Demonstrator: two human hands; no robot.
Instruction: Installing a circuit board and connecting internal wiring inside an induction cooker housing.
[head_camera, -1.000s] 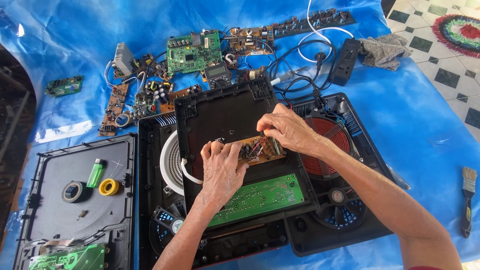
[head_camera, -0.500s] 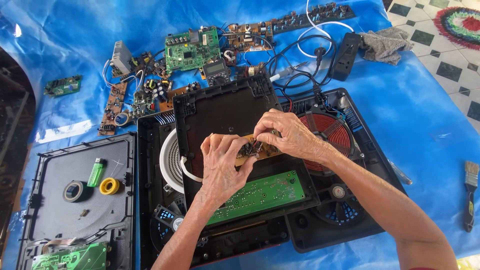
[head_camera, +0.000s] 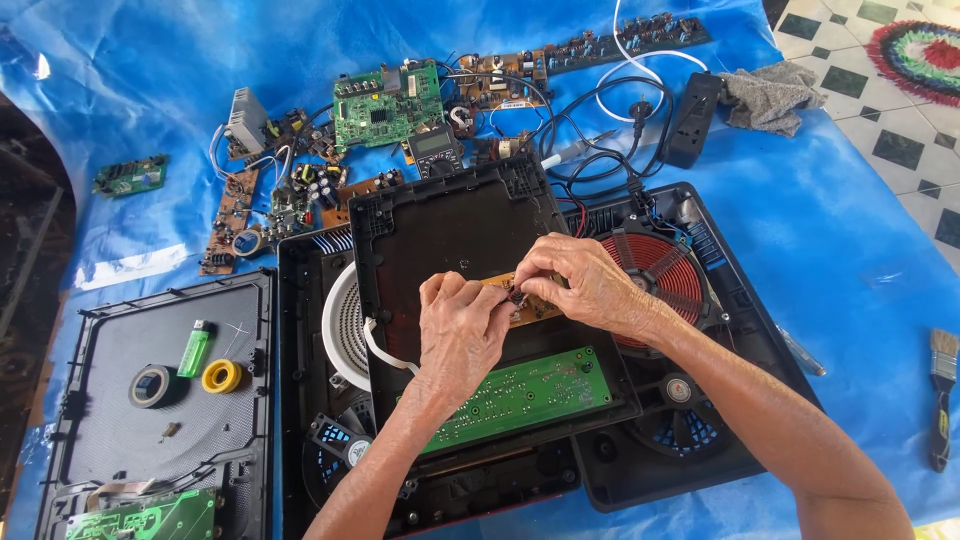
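Both hands meet over a small tan rectangular circuit board (head_camera: 525, 298), which lies on the black plastic panel (head_camera: 450, 235) laid across the opened black induction cooker (head_camera: 680, 420) – a flat rest, it seems, that steadies the work. The left hand (head_camera: 462, 330) closes its fingers on the board's near-left end; the right hand (head_camera: 580, 280) pinches its upper edge, so the board sits directly under the fingertips – a long green circuit board (head_camera: 520, 395) lies just below
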